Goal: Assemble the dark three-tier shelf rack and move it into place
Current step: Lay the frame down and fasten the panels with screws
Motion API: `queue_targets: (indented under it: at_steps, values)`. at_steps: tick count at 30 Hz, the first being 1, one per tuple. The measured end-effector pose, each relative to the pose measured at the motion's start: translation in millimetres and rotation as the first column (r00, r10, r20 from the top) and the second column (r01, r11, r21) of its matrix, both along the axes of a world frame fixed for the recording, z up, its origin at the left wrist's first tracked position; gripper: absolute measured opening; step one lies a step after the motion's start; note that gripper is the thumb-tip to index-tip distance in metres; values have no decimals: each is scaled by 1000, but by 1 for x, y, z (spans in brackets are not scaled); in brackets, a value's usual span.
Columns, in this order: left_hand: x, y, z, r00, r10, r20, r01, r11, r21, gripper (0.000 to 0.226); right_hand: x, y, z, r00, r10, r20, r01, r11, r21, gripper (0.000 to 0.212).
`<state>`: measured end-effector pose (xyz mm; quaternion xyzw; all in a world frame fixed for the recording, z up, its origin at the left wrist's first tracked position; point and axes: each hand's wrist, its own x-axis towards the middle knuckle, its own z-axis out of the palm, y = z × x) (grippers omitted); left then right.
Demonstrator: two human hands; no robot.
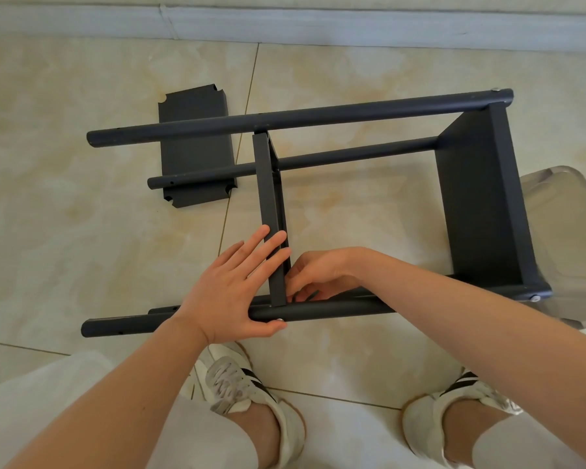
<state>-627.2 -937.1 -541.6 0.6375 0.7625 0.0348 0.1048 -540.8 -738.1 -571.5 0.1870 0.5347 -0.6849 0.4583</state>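
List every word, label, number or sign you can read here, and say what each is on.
None: no readable text shows anywhere.
The rack's poles, fitted shelf and loose shelf are plain and dark.
The sneakers show only dark stripes, no lettering.

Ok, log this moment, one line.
dark metal shelf rack: on side | left hand: flat against dark middle panel | right hand: curled at panel joint
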Motion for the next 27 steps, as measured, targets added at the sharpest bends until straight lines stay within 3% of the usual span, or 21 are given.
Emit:
queue_targets:
  at_steps: [19,27]
  values:
    - [2,2,7,999,-11,-31,9,999,-44,101,4,-7,18,999,-41,-1,40,976,213,10]
    - [8,-1,16,994,12,-112,-28,989,-144,100,7,-4,68,972,229,-57,-196,918,345,20]
